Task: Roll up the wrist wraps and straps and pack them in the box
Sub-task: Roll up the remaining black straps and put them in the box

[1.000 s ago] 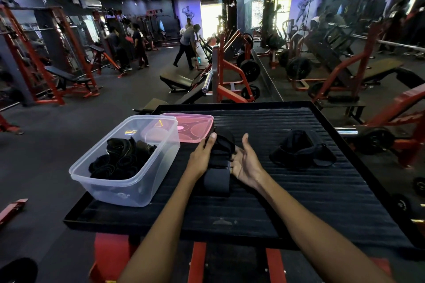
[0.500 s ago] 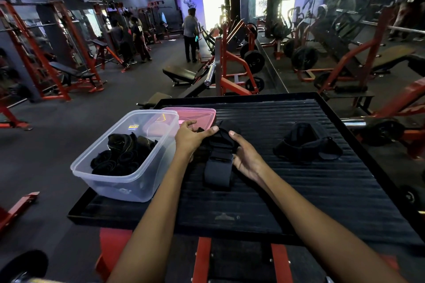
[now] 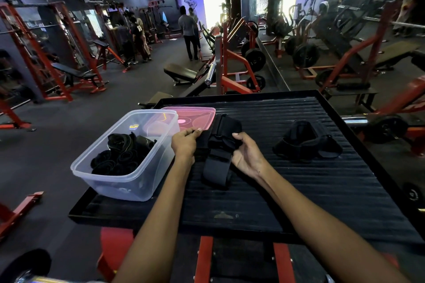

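Fingers of our left hand [image 3: 185, 142] pinch the wrap's [image 3: 218, 158] left edge beside the box [image 3: 124, 181]; our right hand [image 3: 247, 155] curls round its right side. We see its long axis running straight away from us on the platform [image 3: 299, 190].
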A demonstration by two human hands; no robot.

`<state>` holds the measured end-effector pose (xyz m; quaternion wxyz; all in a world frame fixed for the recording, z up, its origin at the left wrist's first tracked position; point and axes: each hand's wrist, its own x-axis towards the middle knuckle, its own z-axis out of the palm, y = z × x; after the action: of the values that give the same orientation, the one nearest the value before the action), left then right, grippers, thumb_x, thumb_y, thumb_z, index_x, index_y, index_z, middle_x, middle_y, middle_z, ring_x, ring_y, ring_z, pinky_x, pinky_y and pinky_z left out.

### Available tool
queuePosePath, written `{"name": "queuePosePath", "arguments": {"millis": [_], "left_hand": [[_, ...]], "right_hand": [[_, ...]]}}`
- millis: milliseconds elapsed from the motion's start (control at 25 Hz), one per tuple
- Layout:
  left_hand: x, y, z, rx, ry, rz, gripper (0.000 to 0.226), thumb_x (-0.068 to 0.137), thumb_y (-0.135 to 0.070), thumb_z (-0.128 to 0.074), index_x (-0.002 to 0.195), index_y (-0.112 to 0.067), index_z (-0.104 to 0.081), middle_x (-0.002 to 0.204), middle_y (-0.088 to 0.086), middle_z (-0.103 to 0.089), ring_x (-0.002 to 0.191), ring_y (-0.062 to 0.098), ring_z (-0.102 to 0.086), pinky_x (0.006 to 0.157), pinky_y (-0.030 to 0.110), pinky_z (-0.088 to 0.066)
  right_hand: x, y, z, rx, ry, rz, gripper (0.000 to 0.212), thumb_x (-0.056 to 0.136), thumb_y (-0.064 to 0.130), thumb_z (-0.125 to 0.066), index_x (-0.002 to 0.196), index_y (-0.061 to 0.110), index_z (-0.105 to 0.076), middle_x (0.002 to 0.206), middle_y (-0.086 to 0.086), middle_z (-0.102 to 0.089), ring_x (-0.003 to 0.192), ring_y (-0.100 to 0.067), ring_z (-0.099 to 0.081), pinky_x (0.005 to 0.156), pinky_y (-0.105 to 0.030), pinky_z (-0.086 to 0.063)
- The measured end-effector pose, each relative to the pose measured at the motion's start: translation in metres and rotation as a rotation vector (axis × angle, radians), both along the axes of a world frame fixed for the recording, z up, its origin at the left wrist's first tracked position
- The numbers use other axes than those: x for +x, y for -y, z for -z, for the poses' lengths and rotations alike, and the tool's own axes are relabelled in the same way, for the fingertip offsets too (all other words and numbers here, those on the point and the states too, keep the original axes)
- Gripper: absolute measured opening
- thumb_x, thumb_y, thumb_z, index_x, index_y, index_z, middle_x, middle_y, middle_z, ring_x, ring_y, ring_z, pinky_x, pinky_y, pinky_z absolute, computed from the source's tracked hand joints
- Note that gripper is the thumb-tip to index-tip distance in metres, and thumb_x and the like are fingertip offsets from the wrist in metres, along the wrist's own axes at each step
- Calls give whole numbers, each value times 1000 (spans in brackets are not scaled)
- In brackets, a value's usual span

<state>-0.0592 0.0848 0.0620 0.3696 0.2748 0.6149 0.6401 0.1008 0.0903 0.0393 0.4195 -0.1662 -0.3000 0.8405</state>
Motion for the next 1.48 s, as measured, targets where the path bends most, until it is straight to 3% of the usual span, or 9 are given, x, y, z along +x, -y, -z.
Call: {"name": "queuePosePath", "arguments": {"millis": [200, 280, 360, 440, 560, 800, 1160, 1360, 1480], "left_hand": [[8, 1, -3, 44, 6, -44, 8, 83, -7, -68, 90, -4, -68, 81, 10, -65, 82, 20, -59, 84, 36, -54], [8, 2, -5, 66, -13, -33, 5, 83, -6, -67, 88, -6, -68, 81, 9, -65, 82, 20, -59, 85, 35, -52], [8, 4, -7, 66, -40, -50, 7, 83, -6, -67, 90, -7, -68, 86, 11, -66, 82, 19, -59, 88, 36, -52], [9, 4, -7, 71, -76, -52, 3, 82, -7, -68, 84, -10, -69, 81, 7, -67, 80, 18, -59, 86, 35, -51], [10, 1, -7, 67, -144, -75, 17, 80, -8, -70, 69, -20, -67, 70, -1, -64, 74, 16, -57, 81, 33, -51], [6, -8, 3, -29, -75, -162, 9, 77, -5, -73, 86, -7, -72, 83, 8, -68, 78, 17, -61, 89, 39, -55], [9, -14, 10, -92, 81, -146, 25, 79, 3, -69, 103, 7, -67, 96, 16, -68, 85, 19, -60, 91, 37, -53], [14, -15, 9, -143, 64, -155, 25, 81, 2, -67, 106, 8, -66, 79, 5, -62, 74, 15, -56, 60, 15, -50], [5, -12, 6, -187, 42, -252, 24, 79, 0, -70, 102, 8, -67, 86, 7, -66, 79, 16, -54, 80, 29, -53]], "right_hand": [[2, 0, -4, 101, 61, 93, 33, 85, 12, -46, 117, 7, -54, 111, -12, -63, 93, -21, -63, 80, -36, -54], [0, -3, -5, 234, 262, 365, 44, 90, 2, -48, 130, 18, -41, 115, -1, -54, 93, -12, -58, 77, -33, -52], [0, -2, -8, 423, 492, 517, 52, 89, 5, -57, 136, 21, -39, 120, 2, -46, 101, -9, -53, 92, -32, -47], [2, -1, -14, 707, 710, 544, 53, 81, 20, -72, 128, 17, -48, 122, 3, -41, 112, -8, -45, 104, -26, -39], [-1, -3, -25, 974, 932, 499, 75, 66, 30, -84, 130, 19, -46, 118, 12, -41, 114, -4, -41, 94, -11, -33], [8, -9, -13, 874, 711, 479, 48, 68, 12, -83, 109, 18, -58, 103, 1, -64, 94, -4, -59, 87, -14, -42], [15, -6, -14, 830, 621, 438, 52, 70, -3, -77, 115, 13, -57, 105, 12, -62, 95, 10, -58, 86, -5, -40], [16, -6, -13, 812, 613, 457, 53, 69, -9, -75, 113, 15, -57, 105, 10, -62, 95, 8, -59, 89, -9, -42], [18, -6, -10, 812, 624, 444, 51, 70, -14, -72, 109, 16, -58, 102, 8, -61, 91, 10, -57, 91, -13, -44]]}}
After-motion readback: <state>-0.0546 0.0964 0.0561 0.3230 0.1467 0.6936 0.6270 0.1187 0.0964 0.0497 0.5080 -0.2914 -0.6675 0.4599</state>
